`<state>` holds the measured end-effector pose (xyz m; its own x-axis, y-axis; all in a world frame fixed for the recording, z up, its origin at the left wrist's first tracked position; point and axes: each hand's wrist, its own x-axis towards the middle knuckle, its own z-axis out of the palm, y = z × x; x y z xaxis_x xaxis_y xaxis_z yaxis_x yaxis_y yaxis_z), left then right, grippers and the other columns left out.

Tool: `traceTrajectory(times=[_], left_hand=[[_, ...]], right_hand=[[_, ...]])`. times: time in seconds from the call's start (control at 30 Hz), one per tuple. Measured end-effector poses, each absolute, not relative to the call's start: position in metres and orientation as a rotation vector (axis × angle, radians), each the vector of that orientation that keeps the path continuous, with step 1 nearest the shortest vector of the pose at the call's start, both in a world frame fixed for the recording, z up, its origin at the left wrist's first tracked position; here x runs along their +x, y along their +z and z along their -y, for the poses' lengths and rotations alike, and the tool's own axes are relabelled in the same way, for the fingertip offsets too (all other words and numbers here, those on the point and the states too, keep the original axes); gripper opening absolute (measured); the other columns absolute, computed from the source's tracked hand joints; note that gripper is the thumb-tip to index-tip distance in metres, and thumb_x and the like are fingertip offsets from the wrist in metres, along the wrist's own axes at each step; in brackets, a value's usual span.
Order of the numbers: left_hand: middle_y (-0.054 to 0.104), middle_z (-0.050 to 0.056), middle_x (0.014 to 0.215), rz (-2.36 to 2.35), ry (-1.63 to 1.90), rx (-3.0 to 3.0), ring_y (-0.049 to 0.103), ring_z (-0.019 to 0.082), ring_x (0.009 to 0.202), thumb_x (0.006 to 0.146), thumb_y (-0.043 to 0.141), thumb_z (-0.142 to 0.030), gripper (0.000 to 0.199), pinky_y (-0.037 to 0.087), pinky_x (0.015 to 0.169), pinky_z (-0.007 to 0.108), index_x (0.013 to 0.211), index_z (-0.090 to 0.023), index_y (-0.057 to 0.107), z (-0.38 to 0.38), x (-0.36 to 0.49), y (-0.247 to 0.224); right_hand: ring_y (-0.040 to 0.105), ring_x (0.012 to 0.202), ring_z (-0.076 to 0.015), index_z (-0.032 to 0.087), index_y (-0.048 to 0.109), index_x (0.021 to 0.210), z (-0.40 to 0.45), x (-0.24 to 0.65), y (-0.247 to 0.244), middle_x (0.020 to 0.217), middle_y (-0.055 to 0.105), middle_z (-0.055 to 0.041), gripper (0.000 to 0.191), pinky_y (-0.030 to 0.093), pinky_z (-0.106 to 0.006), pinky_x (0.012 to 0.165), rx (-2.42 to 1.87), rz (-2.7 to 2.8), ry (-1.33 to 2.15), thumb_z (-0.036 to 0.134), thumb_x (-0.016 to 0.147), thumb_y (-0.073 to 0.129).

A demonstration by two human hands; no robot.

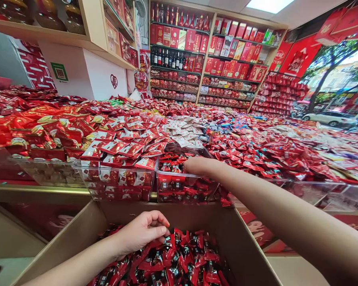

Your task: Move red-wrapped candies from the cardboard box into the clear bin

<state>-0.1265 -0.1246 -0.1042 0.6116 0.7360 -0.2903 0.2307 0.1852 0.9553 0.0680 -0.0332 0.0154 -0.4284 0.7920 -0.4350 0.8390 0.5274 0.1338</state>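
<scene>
My left hand [146, 230] rests low over a cardboard box [247, 246], touching or just above a heap of wrapped candies [173, 262] with red ends and dark middles. Its fingers are loosely curled, with a gap between thumb and index finger, and no candy shows in it. My right hand [193, 165] reaches into a clear plastic bin [186, 176] on the counter, which holds similar red and black candies [171, 186]. The fingers of that hand are hidden down among the candies, so what they hold cannot be seen.
Left of the bin stands another clear bin [116, 174] piled with red and white packets [119, 145]. White packets [186, 129] lie behind. More red sweets [250, 155] spread rightward. Shelves with boxes and bottles [170, 59] line the back wall; a white pillar [104, 75] rises at left.
</scene>
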Motion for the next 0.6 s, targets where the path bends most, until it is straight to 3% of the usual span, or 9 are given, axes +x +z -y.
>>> traceTrajectory(times=[0.4, 0.5, 0.6], left_hand=[[0.06, 0.003, 0.077, -0.887, 0.342, 1.512, 0.053, 0.012, 0.068, 0.069, 0.047, -0.034, 0.023, 0.039, 0.066, 0.025, 0.083, -0.016, 0.048, 0.122, -0.13, -0.116], [0.06, 0.002, 0.081, -0.943, 0.165, 1.724, 0.054, 0.014, 0.071, 0.068, 0.046, -0.036, 0.027, 0.039, 0.063, 0.024, 0.087, -0.018, 0.052, 0.123, -0.134, -0.118], [0.062, 0.002, 0.081, -0.974, -0.123, 1.977, 0.055, 0.018, 0.071, 0.062, 0.048, -0.039, 0.033, 0.039, 0.059, 0.025, 0.089, -0.023, 0.057, 0.127, -0.14, -0.124]], right_hand=[[0.048, 0.056, -0.009, 0.016, 0.064, 0.076, 0.037, 0.084, 0.027, 0.065, 0.06, -0.0016, 0.024, 0.031, -0.018, 0.048, 1.445, -2.622, -0.236, 0.033, 0.061, 0.055], [0.046, 0.053, -0.0082, 0.014, 0.063, 0.073, 0.06, 0.094, 0.048, 0.06, 0.057, -0.0011, 0.027, 0.031, -0.019, 0.048, 1.589, -2.794, -0.2, 0.036, 0.066, 0.05], [0.047, 0.053, -0.0082, 0.015, 0.061, 0.074, 0.102, 0.095, 0.05, 0.061, 0.057, -0.0004, 0.028, 0.032, -0.018, 0.046, 1.525, -2.808, -0.528, 0.038, 0.069, 0.046]])
